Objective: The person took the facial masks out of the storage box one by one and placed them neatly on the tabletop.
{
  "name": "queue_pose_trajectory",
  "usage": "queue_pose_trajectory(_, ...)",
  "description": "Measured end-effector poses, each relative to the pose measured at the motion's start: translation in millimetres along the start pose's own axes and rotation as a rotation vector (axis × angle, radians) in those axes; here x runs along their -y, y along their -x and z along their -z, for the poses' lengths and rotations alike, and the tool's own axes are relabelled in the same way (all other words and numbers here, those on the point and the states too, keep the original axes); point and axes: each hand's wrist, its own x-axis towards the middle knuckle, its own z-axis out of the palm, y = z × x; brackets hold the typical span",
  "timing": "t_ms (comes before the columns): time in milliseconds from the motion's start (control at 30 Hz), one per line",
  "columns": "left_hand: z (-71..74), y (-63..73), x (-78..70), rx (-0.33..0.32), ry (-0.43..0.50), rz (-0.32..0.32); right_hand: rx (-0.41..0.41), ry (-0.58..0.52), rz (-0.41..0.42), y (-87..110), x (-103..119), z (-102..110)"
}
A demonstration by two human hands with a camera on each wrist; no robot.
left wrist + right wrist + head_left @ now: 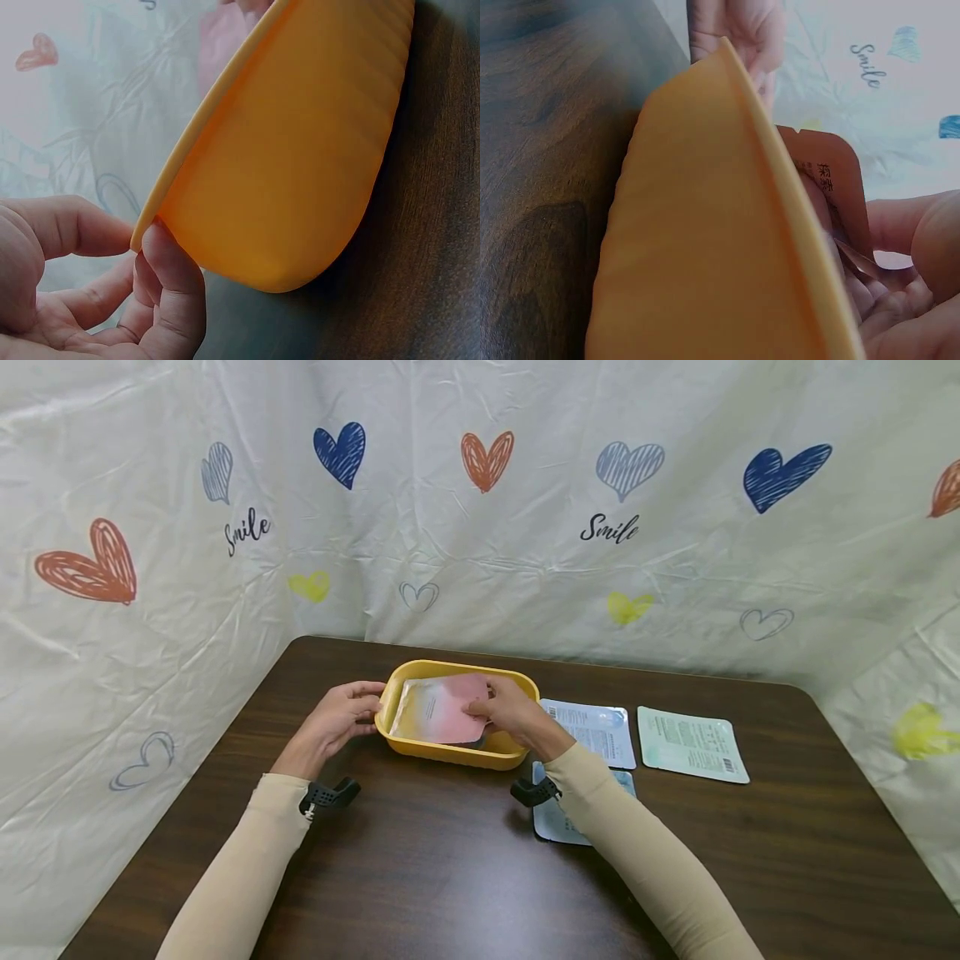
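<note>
A yellow plastic basket [450,757] stands towards the back of the table. At its left end my left hand [336,725] pinches the rim; the left wrist view shows thumb and fingers on either side of the basket's edge [274,165]. My right hand [516,714] reaches over the basket's right side and pinches the right edge of a pink-and-yellow sheet mask packet [435,710]. This packet lies over the basket's inside, with a darker item partly showing beneath it. In the right wrist view, the basket wall [697,217] hides part of the packet [838,161].
Right of the basket lie a pale blue-white packet [611,735] and a light green packet [692,743]. Another blue packet [558,822] is partly under my right forearm. The dark wood table [435,868] meets a heart-printed white cloth [540,593] behind.
</note>
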Motion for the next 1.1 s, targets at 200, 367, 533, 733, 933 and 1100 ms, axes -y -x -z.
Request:
queue_pose_trajectory(200, -0.1, -0.6, 0.6, -0.002, -0.008, 0.0, 0.0, -0.035, 0.044, 6.8, 2.7, 6.6)
queue_pose_trajectory(367, -0.6, -1.4, 0.5, 0.001, -0.003, 0.007, -0.003, -0.069, 0.073, 15.2, 4.6, 14.9)
queue_pose_trajectory(533, -1.1, 0.2, 0.1, 0.0, -0.009, 0.013, 0.005, -0.121, 0.076, 25.9, 6.5, 25.6)
queue_pose_trajectory(733, -0.8, 1.6, 0.7, -0.005, 0.011, 0.036, 0.008, -0.152, 0.063, 42.0, 5.4, 39.9)
queue_pose_trajectory(933, -0.9, 1.3, 0.5, -0.01, 0.021, 0.034, 0.023, -0.159, 0.086, 58.4, 1.8, 56.6)
queue_pose_trajectory(1100, -0.6, 0.9, -0.2, -0.008, 0.024, 0.039, 0.028, -0.161, 0.107, 73.3, 0.2, 70.4)
